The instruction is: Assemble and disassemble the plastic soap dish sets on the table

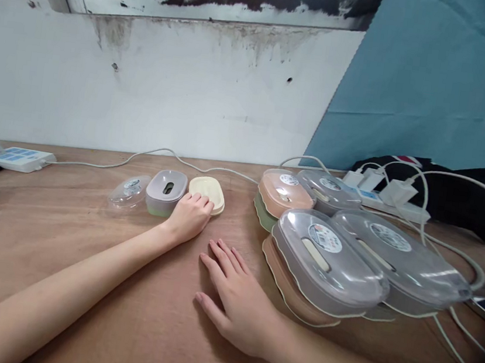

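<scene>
My left hand [193,216] is closed at the near left edge of a small cream plastic dish [209,190], its curled fingers on the rim; the thumb is hidden. Just left of that hand stands a small grey box [166,187] with a dark oval slot in its top and a green lower part. Beside the box lies a clear plastic lid [130,187] with a round sticker. Palm down on the wooden table [132,321], my right hand [239,299] rests open with its fingers spread and nothing in it.
Stacked boxes with clear lids stand at the right, among them a peach box [286,193] and a large grey box [330,263]. Behind them is a power strip [394,206] with chargers and white cables. Another power strip [22,158] lies far left. A white wall [191,93] closes the back.
</scene>
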`<action>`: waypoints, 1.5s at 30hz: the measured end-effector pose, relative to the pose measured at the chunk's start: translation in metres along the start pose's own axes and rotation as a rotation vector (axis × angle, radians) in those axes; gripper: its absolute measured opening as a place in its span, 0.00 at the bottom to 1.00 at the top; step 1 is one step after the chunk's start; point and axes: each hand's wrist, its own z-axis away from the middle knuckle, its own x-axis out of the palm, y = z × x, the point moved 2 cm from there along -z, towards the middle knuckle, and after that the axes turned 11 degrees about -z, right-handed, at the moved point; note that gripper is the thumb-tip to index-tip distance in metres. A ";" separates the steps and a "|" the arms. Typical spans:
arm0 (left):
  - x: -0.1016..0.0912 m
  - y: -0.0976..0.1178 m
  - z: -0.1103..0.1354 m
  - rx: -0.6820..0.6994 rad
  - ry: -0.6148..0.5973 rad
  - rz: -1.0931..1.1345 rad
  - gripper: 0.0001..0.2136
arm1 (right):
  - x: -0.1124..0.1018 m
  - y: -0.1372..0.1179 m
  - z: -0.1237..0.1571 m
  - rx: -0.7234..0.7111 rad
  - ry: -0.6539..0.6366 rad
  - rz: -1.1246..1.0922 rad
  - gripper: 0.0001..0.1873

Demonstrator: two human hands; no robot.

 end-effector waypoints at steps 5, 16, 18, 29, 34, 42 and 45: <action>-0.017 -0.002 0.014 0.012 0.102 0.082 0.09 | -0.007 0.001 0.005 -0.013 0.294 -0.057 0.33; -0.034 -0.027 0.100 0.344 -0.004 0.652 0.13 | -0.006 0.006 0.022 -0.165 0.242 0.099 0.34; -0.036 -0.027 0.101 0.364 -0.089 0.720 0.18 | -0.002 0.012 0.018 -0.059 0.204 0.070 0.35; -0.026 -0.014 0.094 0.263 -0.295 0.628 0.37 | -0.006 0.021 0.010 0.054 0.191 -0.080 0.38; -0.027 -0.014 0.093 0.265 -0.344 0.598 0.37 | -0.007 0.020 0.010 0.062 0.167 -0.114 0.37; -0.030 -0.014 0.092 0.271 -0.326 0.606 0.34 | -0.010 0.024 0.011 0.067 0.144 -0.118 0.35; -0.030 -0.012 0.094 0.274 -0.308 0.609 0.35 | -0.010 0.025 0.011 0.057 0.166 -0.099 0.36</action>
